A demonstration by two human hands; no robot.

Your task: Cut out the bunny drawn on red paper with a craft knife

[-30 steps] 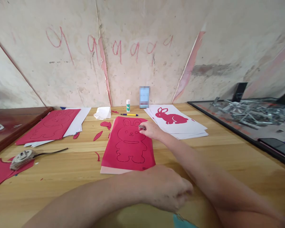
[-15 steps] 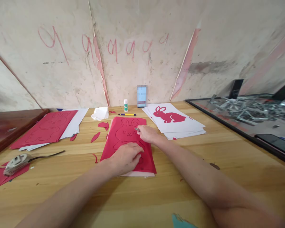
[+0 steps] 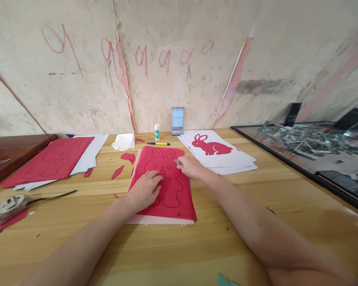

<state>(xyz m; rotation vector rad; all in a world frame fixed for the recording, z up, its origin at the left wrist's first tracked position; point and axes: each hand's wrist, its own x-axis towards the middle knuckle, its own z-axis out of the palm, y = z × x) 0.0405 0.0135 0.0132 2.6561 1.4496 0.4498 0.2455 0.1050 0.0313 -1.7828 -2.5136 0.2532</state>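
Note:
A red sheet of paper (image 3: pixel 167 190) with a rabbit outline drawn on it lies over paler sheets on the wooden table. My left hand (image 3: pixel 146 190) rests on its left side, fingers stretched out and slightly apart, holding nothing. At the upper right of the rabbit's head, my right hand (image 3: pixel 189 167) is closed around a slim grey tool that looks like a craft knife (image 3: pixel 177 161). Only its tip shows, close to the paper; the rest is hidden by the fingers. Red paper scraps (image 3: pixel 117 172) lie to the left of the sheet.
Behind are a glue stick (image 3: pixel 157 132), a yellow pen (image 3: pixel 158 143), crumpled white paper (image 3: pixel 123 142) and a propped phone (image 3: pixel 178 120). White sheets with a red rabbit (image 3: pixel 214 147) lie right, more red paper (image 3: pixel 52 161) left, near a tape measure (image 3: pixel 11 208). Metal pieces (image 3: pixel 308 139) fill a black-edged area.
My left hand has slid left across the red paper, uncovering the rabbit's lower body. My right hand has shifted slightly right with the tool. The view has moved a little.

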